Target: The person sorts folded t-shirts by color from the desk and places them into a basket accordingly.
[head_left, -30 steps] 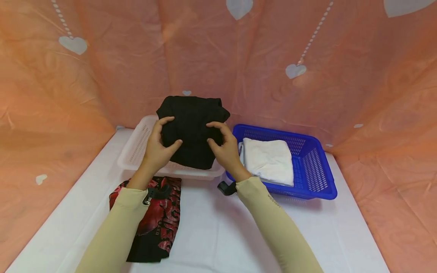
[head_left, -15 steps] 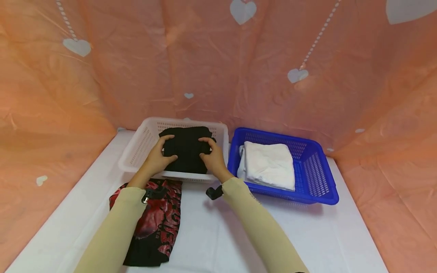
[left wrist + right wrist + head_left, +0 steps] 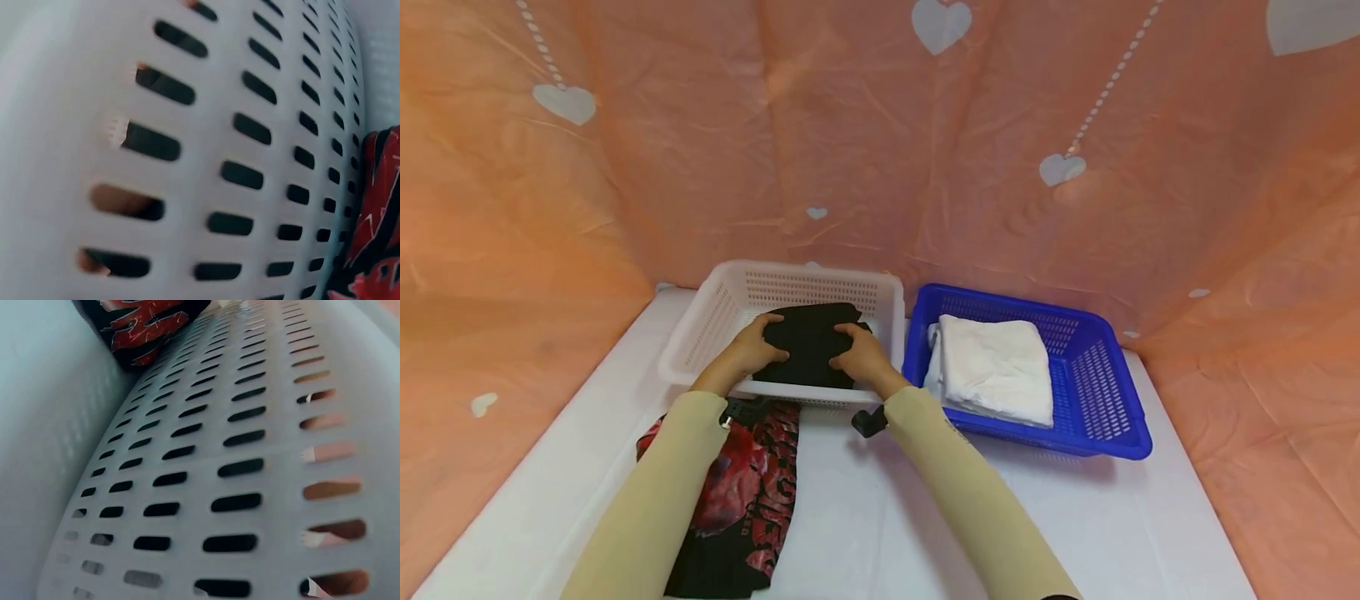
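A folded black garment [image 3: 808,348] lies inside the white slotted basket [image 3: 893,310], toward its front wall. My left hand [image 3: 751,350] holds its left side, thumb on top. At the right side my right hand [image 3: 861,358] holds the garment the same way; the far fingers of both hands are partly hidden by the cloth. Both wrist views are filled by the basket's slotted wall [image 3: 206,150], with dark cloth and bits of the hands showing through the slots.
A blue basket [image 3: 1101,379] stands to the right with folded white cloth [image 3: 996,367] in it. In front of the white basket, under my left forearm, lies a black garment with red print [image 3: 733,492]. A peach curtain [image 3: 865,142] hangs behind the white tabletop [image 3: 842,508].
Both hands have lowered the folded black garment from above the white basket down into it. The blue basket and the red-printed garment have stayed in place.
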Demonstrator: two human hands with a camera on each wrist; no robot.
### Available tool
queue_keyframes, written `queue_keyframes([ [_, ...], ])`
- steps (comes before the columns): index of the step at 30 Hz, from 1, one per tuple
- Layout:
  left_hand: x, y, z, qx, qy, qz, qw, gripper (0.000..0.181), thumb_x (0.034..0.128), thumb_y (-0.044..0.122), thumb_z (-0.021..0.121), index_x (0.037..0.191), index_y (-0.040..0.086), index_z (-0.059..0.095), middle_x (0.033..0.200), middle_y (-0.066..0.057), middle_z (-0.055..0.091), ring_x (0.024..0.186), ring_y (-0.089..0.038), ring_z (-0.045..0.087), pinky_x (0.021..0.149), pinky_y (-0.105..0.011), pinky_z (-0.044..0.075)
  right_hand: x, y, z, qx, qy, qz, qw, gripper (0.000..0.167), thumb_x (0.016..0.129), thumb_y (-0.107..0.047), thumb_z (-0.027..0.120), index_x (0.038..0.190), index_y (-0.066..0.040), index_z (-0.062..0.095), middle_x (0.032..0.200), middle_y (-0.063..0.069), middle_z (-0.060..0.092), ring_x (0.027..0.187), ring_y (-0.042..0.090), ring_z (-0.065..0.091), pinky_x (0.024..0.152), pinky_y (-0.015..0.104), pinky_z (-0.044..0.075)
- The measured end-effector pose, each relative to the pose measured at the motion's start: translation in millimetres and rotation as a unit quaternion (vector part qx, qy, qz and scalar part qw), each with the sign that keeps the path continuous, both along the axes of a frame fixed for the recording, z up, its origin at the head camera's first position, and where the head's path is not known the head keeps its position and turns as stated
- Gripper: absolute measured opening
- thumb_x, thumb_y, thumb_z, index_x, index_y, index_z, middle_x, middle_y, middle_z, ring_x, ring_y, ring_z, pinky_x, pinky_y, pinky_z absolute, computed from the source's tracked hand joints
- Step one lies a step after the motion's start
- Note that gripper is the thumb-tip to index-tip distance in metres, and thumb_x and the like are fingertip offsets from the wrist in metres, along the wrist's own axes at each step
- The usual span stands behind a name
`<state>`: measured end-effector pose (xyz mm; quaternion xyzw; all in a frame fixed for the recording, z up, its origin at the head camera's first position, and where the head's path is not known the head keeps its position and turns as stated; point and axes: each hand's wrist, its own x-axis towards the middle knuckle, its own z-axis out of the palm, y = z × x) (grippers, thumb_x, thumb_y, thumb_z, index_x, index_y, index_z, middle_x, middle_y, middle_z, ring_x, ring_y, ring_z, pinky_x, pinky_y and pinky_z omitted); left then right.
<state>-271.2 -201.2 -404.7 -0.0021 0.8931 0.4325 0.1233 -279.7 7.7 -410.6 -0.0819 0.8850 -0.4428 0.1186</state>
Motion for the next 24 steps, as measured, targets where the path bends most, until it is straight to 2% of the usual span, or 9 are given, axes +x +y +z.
queue_keyframes([
  [3, -2.9, 0.5, -1.4, -0.018, 0.002, 0.016, 0.9997, 0.076, 0.0889, 0.009, 0.063, 0.151, 0.004, 0.019, 0.152, -0.033, 0.022, 0.138, -0.050, 0.025, 0.108, -0.060, 0.031, 0.9, -0.6, -1.0, 0.003, 0.002, 0.006, 1.0000, 0.075, 0.081, -0.011, 0.073, 0.148, -0.015, 0.039, 0.152, 0.013, 0.039, 0.139, 0.031, 0.037, 0.111, 0.047, 0.036],
  [7, -3.6, 0.5, -2.0, -0.037, 0.050, 0.054, 0.9966, 0.074, 0.0894, 0.015, 0.063, 0.150, 0.001, 0.023, 0.147, -0.034, 0.030, 0.132, -0.049, 0.036, 0.106, -0.057, 0.035, 2.5, 0.1, -1.9, -0.014, 0.029, -0.003, 0.9995, 0.075, 0.083, -0.016, 0.071, 0.149, -0.017, 0.036, 0.152, 0.016, 0.035, 0.138, 0.033, 0.037, 0.109, 0.049, 0.037],
  [12, 11.1, -2.2, 4.5, 0.014, 0.120, 0.089, 0.9887, 0.067, 0.0902, 0.019, 0.063, 0.147, 0.004, 0.030, 0.145, -0.028, 0.037, 0.126, -0.045, 0.046, 0.099, -0.055, 0.043, 13.3, 1.9, 4.7, -0.048, 0.098, -0.003, 0.9940, 0.062, 0.085, -0.022, 0.068, 0.141, -0.016, 0.044, 0.147, 0.019, 0.039, 0.134, 0.034, 0.040, 0.107, 0.050, 0.039],
  [14, 23.9, -5.3, 8.5, 0.046, 0.141, 0.092, 0.9847, 0.064, 0.0909, 0.019, 0.063, 0.146, 0.005, 0.033, 0.144, -0.025, 0.041, 0.126, -0.043, 0.048, 0.097, -0.053, 0.046, 21.9, 3.2, 11.0, -0.071, 0.123, 0.012, 0.9897, 0.058, 0.085, -0.022, 0.067, 0.139, -0.015, 0.046, 0.144, 0.019, 0.041, 0.130, 0.037, 0.043, 0.103, 0.052, 0.041],
  [16, 40.5, -8.9, 11.9, 0.071, 0.172, 0.098, 0.9776, 0.059, 0.0906, 0.017, 0.063, 0.143, 0.004, 0.038, 0.141, -0.024, 0.046, 0.123, -0.041, 0.052, 0.092, -0.039, 0.051, 33.0, 5.4, 17.1, -0.105, 0.140, 0.031, 0.9840, 0.055, 0.085, -0.020, 0.066, 0.136, -0.015, 0.048, 0.139, 0.018, 0.046, 0.123, 0.038, 0.048, 0.098, 0.052, 0.045],
  [19, 71.4, -13.4, 15.2, 0.096, 0.214, 0.112, 0.9657, 0.052, 0.0911, 0.015, 0.063, 0.138, 0.003, 0.044, 0.132, -0.021, 0.054, 0.108, -0.016, 0.063, 0.082, -0.016, 0.049, 55.1, 10.4, 24.7, -0.154, 0.162, 0.068, 0.9723, 0.049, 0.084, -0.015, 0.065, 0.131, -0.013, 0.052, 0.128, 0.016, 0.054, 0.110, 0.036, 0.057, 0.088, 0.045, 0.052],
  [21, 95.3, -17.3, 15.0, 0.098, 0.242, 0.116, 0.9585, 0.047, 0.0912, 0.014, 0.063, 0.135, 0.002, 0.048, 0.124, -0.010, 0.059, 0.099, 0.001, 0.062, 0.075, -0.006, 0.044, 72.2, 15.4, 25.3, -0.181, 0.163, 0.101, 0.9647, 0.045, 0.084, -0.012, 0.066, 0.128, -0.010, 0.055, 0.122, 0.017, 0.058, 0.102, 0.033, 0.060, 0.082, 0.039, 0.054],
  [23, 119.3, -24.5, 11.6, 0.088, 0.262, 0.115, 0.9543, 0.043, 0.0916, 0.013, 0.063, 0.132, 0.003, 0.051, 0.117, 0.007, 0.060, 0.092, 0.017, 0.054, 0.074, -0.004, 0.045, 89.8, 20.9, 22.4, -0.194, 0.156, 0.131, 0.9596, 0.042, 0.085, -0.010, 0.066, 0.125, -0.008, 0.056, 0.117, 0.017, 0.061, 0.098, 0.030, 0.063, 0.079, 0.032, 0.054],
  [24, 130.7, -29.4, 8.4, 0.084, 0.271, 0.115, 0.9520, 0.041, 0.0910, 0.011, 0.064, 0.129, 0.002, 0.053, 0.114, 0.014, 0.059, 0.092, 0.018, 0.054, 0.075, -0.004, 0.045, 98.0, 23.3, 19.4, -0.197, 0.147, 0.142, 0.9587, 0.040, 0.085, -0.010, 0.066, 0.124, -0.007, 0.057, 0.115, 0.016, 0.062, 0.097, 0.029, 0.064, 0.078, 0.029, 0.054],
])
